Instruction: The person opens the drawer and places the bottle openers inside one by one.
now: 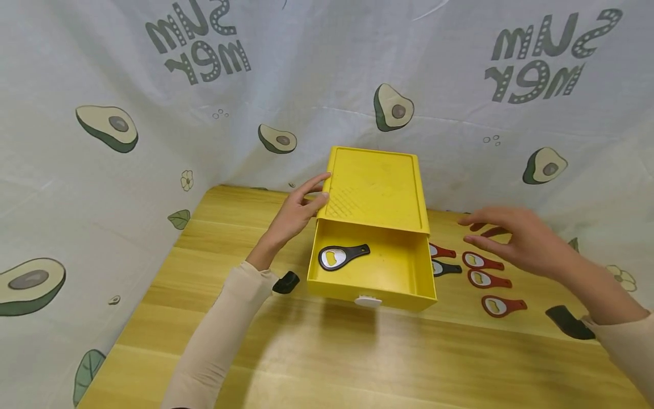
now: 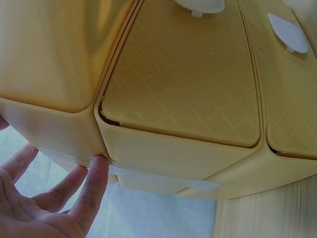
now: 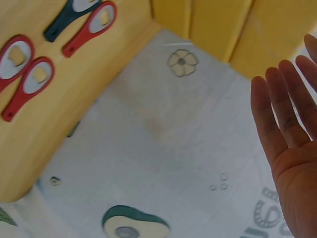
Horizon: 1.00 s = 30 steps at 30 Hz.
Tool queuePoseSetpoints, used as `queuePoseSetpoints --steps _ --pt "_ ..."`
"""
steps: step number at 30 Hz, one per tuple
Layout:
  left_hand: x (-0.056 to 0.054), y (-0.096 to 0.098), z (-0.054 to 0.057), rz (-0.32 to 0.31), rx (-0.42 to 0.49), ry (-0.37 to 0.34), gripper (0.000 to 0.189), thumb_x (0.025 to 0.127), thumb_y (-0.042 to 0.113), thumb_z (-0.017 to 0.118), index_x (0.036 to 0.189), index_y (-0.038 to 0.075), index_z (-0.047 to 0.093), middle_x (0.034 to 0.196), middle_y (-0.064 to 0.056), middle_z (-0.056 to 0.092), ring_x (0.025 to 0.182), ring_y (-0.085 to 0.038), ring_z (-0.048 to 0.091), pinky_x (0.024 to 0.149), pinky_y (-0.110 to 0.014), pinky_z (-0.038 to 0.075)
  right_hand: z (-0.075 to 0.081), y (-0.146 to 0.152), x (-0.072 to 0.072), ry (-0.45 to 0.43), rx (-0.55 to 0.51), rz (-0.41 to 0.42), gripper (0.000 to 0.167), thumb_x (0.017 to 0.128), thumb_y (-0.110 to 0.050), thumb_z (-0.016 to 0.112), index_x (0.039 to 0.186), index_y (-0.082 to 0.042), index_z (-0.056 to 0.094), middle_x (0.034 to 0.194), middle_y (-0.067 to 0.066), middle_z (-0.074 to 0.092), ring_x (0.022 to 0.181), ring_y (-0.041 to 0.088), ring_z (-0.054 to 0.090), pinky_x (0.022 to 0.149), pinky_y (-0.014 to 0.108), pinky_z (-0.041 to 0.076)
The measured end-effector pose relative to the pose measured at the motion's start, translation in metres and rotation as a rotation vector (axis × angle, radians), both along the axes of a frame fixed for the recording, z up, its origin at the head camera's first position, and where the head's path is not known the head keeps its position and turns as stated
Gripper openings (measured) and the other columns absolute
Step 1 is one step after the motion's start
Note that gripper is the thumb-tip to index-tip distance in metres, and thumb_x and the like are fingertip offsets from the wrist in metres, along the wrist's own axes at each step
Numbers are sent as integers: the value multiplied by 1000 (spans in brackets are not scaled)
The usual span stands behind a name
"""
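A yellow drawer unit [image 1: 375, 187] stands on the table, its top drawer [image 1: 395, 267] pulled out. Inside the drawer lies one black bottle opener [image 1: 343, 257]. My left hand [image 1: 298, 210] rests on the unit's left side, and in the left wrist view its extended fingers [image 2: 94, 191] touch the yellow wall. To the right, my right hand [image 1: 521, 241] hovers over the table with nothing in it; the right wrist view shows its fingers [image 3: 282, 106] extended. Beneath and beside it lie several red bottle openers [image 1: 503, 307] and another black bottle opener [image 1: 446, 268].
Lower drawers [image 2: 183, 74] with white knobs [image 2: 290, 34] sit below the pulled-out one, closed. A white curtain [image 1: 327, 74] printed with avocados hangs right behind the wooden table [image 1: 204, 272]. The open drawer juts toward the front.
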<state>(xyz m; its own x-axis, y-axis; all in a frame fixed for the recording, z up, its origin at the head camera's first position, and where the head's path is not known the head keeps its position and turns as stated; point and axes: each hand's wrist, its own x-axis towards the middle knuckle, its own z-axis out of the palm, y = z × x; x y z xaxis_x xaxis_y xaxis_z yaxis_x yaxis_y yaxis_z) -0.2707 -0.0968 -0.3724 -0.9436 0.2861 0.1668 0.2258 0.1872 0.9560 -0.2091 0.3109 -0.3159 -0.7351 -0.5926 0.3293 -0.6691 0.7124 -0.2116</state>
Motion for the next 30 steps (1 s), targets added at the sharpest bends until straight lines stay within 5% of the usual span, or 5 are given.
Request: queuePoseSetpoints --steps 6,13,19,26,30 --pt "-1 -2 -1 -2 -2 -3 47 103 37 55 149 39 46 147 -9 48 107 -29 61 94 -42 52 -20 22 -1 -7 12 -50 36 79 -5 83 113 -12 73 104 2 74 86 0 66 69 8 50" --pt "-3 -2 -1 -12 3 -3 47 103 37 55 149 39 46 148 -9 48 108 -30 61 95 -43 51 -46 48 0 -62 34 -141 37 76 1 83 111 -10 73 102 3 73 85 -10 59 63 20 56" --pt "-4 -2 -2 -10 1 -1 47 103 37 55 149 39 46 147 -9 48 107 -29 62 94 -43 52 -68 63 2 -83 69 -188 33 76 -8 86 107 -9 75 97 4 75 79 2 66 60 23 57" --pt "-4 -2 -3 -9 5 -3 47 103 37 55 149 39 45 147 -9 48 107 -29 63 94 -42 52 -86 72 11 -308 28 -235 29 85 -13 80 113 -8 73 103 6 73 87 -9 58 64 21 56" --pt "-4 -1 -4 -7 7 0 48 103 37 55 149 39 46 146 -9 49 107 -28 63 93 -42 53 -98 75 13 -429 20 -252 33 86 -16 79 116 -4 72 110 14 71 93 9 66 67 22 56"
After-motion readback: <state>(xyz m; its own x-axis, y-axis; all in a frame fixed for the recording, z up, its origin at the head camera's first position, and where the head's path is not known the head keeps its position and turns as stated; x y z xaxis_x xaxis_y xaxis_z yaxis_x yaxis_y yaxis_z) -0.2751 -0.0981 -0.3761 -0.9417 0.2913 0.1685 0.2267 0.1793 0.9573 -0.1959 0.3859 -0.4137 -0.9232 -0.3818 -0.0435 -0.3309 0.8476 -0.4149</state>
